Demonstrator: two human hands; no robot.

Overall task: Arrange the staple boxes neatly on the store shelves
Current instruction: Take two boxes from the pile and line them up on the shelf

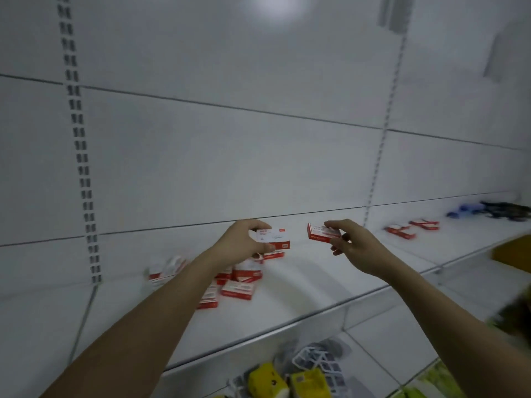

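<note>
Nearest to me, below the white shelf (287, 300), I see yellow packages (287, 380) and some white-framed items (319, 363) on a lower level, too blurred to name. Both my forearms reach up over the shelf's front edge. On the shelf, under and beside my left forearm, lies a loose heap of red-and-white staple boxes (238, 282), tilted at different angles and touching one another. Above that heap my left hand (244, 239) grips one staple box (273, 238) between thumb and curled fingers, held clear of the shelf. Just right of it, apart, my right hand (353, 242) pinches a second box (323, 232). Farther right along the shelf, well apart from the heap, sit a few more boxes (411, 226), and beyond them blue and dark objects (488, 210) near the back panel (230, 156).
</note>
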